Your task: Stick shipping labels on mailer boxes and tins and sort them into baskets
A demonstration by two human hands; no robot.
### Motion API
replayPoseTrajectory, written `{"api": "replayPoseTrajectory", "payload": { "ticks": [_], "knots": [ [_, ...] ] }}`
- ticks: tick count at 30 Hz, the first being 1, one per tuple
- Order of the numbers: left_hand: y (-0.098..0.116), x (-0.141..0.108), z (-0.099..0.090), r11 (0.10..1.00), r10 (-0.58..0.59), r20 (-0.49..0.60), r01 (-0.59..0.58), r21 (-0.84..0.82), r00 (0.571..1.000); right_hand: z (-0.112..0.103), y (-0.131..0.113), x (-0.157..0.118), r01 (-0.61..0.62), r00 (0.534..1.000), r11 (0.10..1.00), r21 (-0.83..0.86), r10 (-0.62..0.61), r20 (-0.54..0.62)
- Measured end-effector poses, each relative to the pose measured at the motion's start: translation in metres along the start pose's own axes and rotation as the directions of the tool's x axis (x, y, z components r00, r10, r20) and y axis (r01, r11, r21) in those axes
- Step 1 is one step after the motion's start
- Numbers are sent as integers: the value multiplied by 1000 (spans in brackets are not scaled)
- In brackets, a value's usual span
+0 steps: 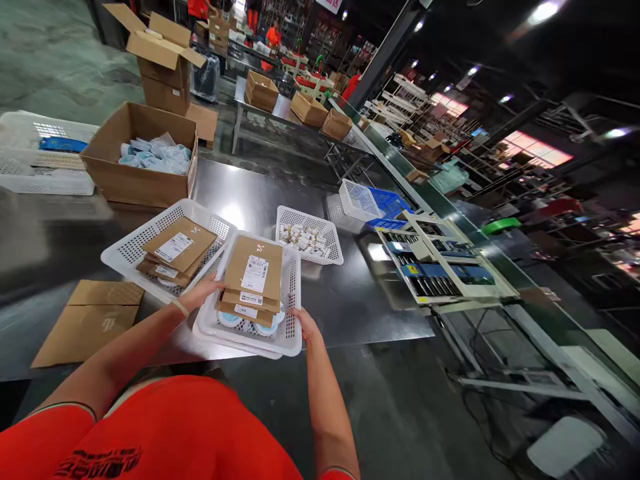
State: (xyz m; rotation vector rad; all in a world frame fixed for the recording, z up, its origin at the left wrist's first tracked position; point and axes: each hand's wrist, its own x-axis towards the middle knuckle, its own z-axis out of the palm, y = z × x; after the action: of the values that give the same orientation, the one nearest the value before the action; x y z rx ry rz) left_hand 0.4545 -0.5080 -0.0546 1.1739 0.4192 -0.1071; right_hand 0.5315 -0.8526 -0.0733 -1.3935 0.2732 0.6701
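Observation:
My left hand [204,291] is closed on the left rim of a white plastic basket [293,341], its fingers partly hidden. Around the basket's right rim my right hand [304,323] is closed too. A second white rim shows just underneath, so the baskets look stacked. Inside lie flat brown cardboard mailers [256,267] with white labels, over round white-and-blue containers [230,320]. Close by on the left, another white basket [123,257] holds similar labelled mailers [177,243]; it touches or nearly touches the held one.
A white basket [337,248] of small white-and-gold pieces sits on the metal table [350,313]. An open carton [140,187] with wrapped items stands behind, a flattened carton [90,320] at left. Rightward are a rack of dark tubes [435,283] and a conveyor [575,347]. People work far back.

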Motion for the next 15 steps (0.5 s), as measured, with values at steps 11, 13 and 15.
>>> {"api": "replayPoseTrajectory", "payload": {
  "ticks": [11,13,15],
  "knots": [
    [84,-24,-56,998,51,195,-43,-45,979,60,-56,-48,219,975,976,-17,-220,-30],
    [118,-19,-90,998,41,175,-48,37,984,99,-58,-34,247,968,969,-4,-247,-40],
    [152,-10,-127,987,25,97,-40,158,995,146,-51,-13,301,953,953,16,-301,-32]
  ]
}}
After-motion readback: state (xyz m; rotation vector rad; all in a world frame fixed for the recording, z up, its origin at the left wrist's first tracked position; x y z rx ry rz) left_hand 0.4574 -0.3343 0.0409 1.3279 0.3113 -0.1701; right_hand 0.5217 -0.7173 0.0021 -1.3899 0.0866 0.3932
